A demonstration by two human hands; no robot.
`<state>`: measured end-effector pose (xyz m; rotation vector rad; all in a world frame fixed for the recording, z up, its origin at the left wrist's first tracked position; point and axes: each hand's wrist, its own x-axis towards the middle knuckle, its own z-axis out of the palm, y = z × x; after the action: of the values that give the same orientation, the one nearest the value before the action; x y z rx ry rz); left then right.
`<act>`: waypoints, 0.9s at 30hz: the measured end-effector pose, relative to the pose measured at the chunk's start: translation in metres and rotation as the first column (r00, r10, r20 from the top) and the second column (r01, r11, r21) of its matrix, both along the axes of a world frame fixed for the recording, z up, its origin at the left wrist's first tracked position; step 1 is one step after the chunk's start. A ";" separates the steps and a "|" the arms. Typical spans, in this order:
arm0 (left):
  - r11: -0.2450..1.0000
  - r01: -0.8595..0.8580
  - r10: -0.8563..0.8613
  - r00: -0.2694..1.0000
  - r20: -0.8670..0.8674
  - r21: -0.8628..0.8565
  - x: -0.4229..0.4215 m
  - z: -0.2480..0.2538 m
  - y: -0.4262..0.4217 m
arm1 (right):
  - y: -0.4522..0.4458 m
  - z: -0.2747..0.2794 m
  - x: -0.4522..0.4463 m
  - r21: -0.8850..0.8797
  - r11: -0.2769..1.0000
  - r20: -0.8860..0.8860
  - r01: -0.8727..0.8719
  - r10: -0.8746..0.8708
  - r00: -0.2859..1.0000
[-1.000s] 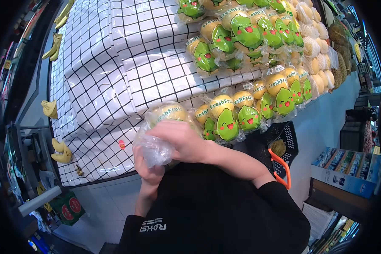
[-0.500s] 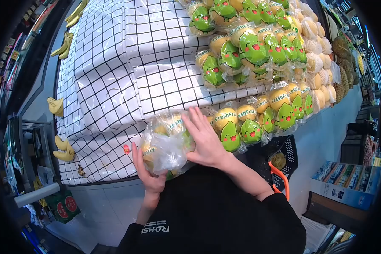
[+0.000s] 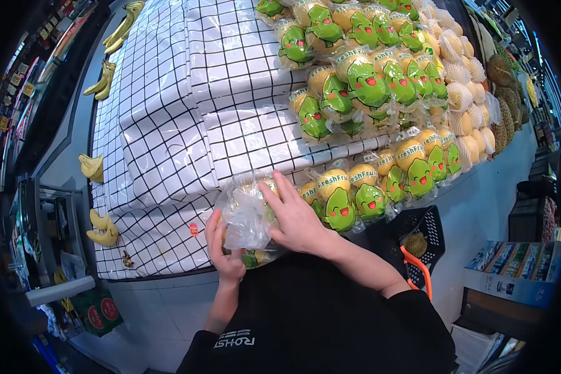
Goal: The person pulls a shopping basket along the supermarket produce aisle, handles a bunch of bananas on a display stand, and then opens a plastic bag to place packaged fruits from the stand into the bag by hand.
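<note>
A clear plastic bag of yellow round fruit (image 3: 246, 218) is between my two hands at the front edge of the display, its crumpled plastic facing me. My left hand (image 3: 227, 252) grips its left side, thumb toward me. Against its right side my right hand (image 3: 298, 221) presses with long, fairly straight fingers. Part of a green cartoon print peeks out at the bag's lower end. Just right of my right hand, a row of similar bags printed "FreshFruit" (image 3: 338, 199) lies along the edge.
More bagged fruit (image 3: 371, 78) is piled at the back, beside fruit in white foam nets (image 3: 460, 96). A checked cloth (image 3: 162, 131) covers the stepped display; bananas (image 3: 103, 227) lie along its left side. A black basket with orange handle (image 3: 425, 243) stands to the right.
My hands have drawn slightly closer together around the bag. The bag has turned a little, and less of its lettering shows. The whole view has shifted slightly.
</note>
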<state>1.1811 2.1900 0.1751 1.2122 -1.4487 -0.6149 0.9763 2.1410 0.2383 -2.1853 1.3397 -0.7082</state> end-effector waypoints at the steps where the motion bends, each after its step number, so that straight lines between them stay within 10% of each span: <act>1: 1.000 0.004 -0.004 1.000 0.001 -0.004 0.000 0.000 0.001 | 0.002 0.001 -0.002 0.012 1.000 0.023 -0.014 0.014 1.000; 22: 0.994 -0.109 0.111 0.988 -0.109 0.023 -0.016 0.014 0.021 | 0.034 0.003 -0.023 0.008 0.998 0.204 -0.062 0.059 0.977; 27: 0.989 -0.148 0.146 0.979 0.139 0.005 -0.018 0.013 0.014 | 0.029 0.006 -0.023 0.016 0.995 0.165 -0.095 0.091 0.982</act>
<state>1.1630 2.2037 0.1883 1.3835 -1.4550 -0.4492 0.9530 2.1702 0.2446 -2.1057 1.1495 -0.8135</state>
